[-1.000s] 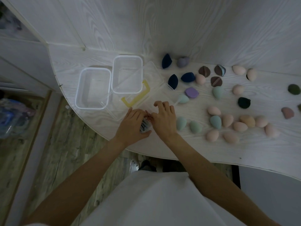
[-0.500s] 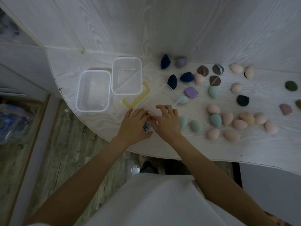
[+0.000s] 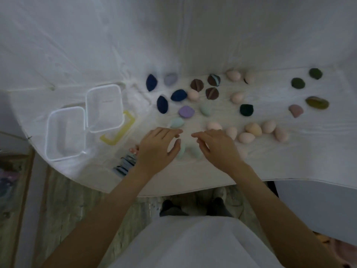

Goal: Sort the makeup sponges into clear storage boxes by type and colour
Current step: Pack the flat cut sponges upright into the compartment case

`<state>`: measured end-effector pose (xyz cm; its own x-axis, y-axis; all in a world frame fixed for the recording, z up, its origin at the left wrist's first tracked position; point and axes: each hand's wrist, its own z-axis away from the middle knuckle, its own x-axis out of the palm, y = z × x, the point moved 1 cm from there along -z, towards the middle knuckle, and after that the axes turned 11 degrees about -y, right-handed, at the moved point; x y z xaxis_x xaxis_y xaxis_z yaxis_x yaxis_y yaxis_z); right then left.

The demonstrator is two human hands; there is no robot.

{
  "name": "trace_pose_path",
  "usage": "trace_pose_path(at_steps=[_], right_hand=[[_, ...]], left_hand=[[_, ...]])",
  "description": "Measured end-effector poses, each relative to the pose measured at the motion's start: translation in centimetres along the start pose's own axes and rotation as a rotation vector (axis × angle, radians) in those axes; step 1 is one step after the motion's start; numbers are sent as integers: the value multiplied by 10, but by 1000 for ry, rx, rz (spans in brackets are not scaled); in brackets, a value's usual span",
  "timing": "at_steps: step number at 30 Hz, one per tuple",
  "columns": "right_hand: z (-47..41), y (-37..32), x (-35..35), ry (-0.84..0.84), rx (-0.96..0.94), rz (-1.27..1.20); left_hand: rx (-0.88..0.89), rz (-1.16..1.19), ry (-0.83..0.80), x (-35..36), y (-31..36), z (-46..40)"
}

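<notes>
Makeup sponges lie loose across the white table (image 3: 270,163), roughly clustered by colour already: navy ones (image 3: 178,95) far centre, brown halves (image 3: 212,93) beside them, peach eggs (image 3: 253,129) in a near-right row, dark green ones (image 3: 298,83) far right. None sits in a box yet, so sorting looks barely started. Two mint sponges (image 3: 195,151) lie at the near edge, directly between the hands. Left hand (image 3: 157,147) and right hand (image 3: 217,147) hover over them, fingers spread and relaxed, gripping nothing; likely about to scoop the mint pair. Two clear storage boxes (image 3: 65,132) stand open and empty at the left, touching each other, within easy reach. A yellow frame piece (image 3: 118,131), probably a lid seal, lies just right of them. Frame is blurred and dim. The left hand partly hides one mint sponge; the right hides a peach one. A striped dark item (image 3: 125,163) by the left wrist is unidentifiable. Clear lids cannot be made out.
</notes>
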<state>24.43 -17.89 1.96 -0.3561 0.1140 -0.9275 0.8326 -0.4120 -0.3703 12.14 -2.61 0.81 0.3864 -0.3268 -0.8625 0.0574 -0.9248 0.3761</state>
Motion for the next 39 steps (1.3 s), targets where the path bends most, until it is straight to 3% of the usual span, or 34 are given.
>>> trace_pose_path(at_steps=[7, 12, 19, 22, 26, 33, 36, 39], right_hand=[[89, 177, -46, 28, 280, -3], [104, 295, -71, 88, 458, -57], [55, 392, -62, -129, 605, -160], [43, 396, -59, -170, 590, -115], [40, 389, -63, -31, 542, -215], [59, 287, -83, 322, 133, -350], [51, 227, -76, 284, 29, -473], [30, 169, -55, 123, -42, -569]], left_hand=[[-21, 110, -285, 107, 102, -105], [-92, 64, -451, 181, 165, -160], [-279, -33, -564, 229, 191, -184], [-263, -92, -580, 235, 192, -180], [-272, -120, -592, 240, 192, -178], [-270, 21, -340, 199, 186, -163], [-313, 121, -143, 146, 166, -130], [-468, 340, -44, 94, 130, -73]])
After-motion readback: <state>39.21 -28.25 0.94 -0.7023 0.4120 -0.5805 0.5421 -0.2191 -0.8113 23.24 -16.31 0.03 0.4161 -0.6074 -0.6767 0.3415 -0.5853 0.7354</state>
